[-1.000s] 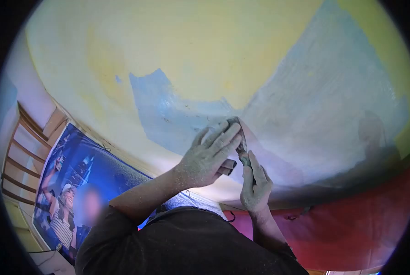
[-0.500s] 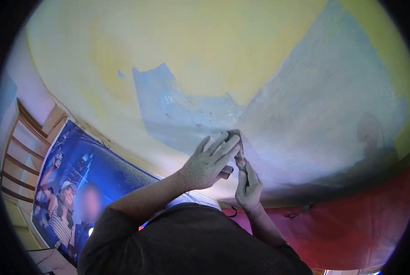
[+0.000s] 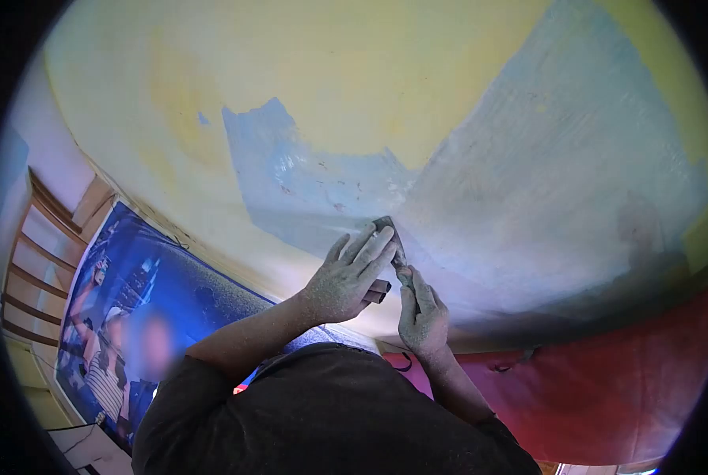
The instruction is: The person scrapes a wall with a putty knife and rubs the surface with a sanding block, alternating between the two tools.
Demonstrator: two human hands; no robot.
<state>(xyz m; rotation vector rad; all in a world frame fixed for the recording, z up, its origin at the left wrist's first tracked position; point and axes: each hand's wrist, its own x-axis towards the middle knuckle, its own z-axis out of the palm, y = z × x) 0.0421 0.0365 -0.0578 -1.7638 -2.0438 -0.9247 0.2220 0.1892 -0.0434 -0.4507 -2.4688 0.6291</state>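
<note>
Where the yellow paint meets a bared, pale blue patch, a narrow grey-bladed scraper (image 3: 386, 228) lies with its blade tip against the curved yellow-painted plaster surface (image 3: 354, 71) overhead. The blade is dull and dusty, about the same grey as the fingers on it, and it narrows downward into a short handle.

The left hand (image 3: 344, 277) is open. Its fingers are stretched out side by side and pressed flat over the blade, and the thumb is tucked below. The right hand (image 3: 421, 317) is closed round the handle just beneath the left hand, so the two hands nearly touch. Both hands and the left forearm are coated in pale dust.

Most of the scraper is covered. Only the top edge of the blade and a short piece of the shaft between the hands can be seen, and the handle is almost wholly hidden inside the right fist. A small brownish block (image 3: 378, 290) sticks out under the left palm. Whether it belongs to the tool or is held separately cannot be told.

Two scraped areas show, the smaller blue-grey patch (image 3: 298, 186) above the left hand and a much larger one (image 3: 560, 182) to the right. The fisheye edge cuts off a blue printed poster (image 3: 144, 309), a wooden slatted frame (image 3: 41, 261) and a red wall section (image 3: 607, 396). The person's dark shirt (image 3: 322, 419) fills the bottom of the view.
</note>
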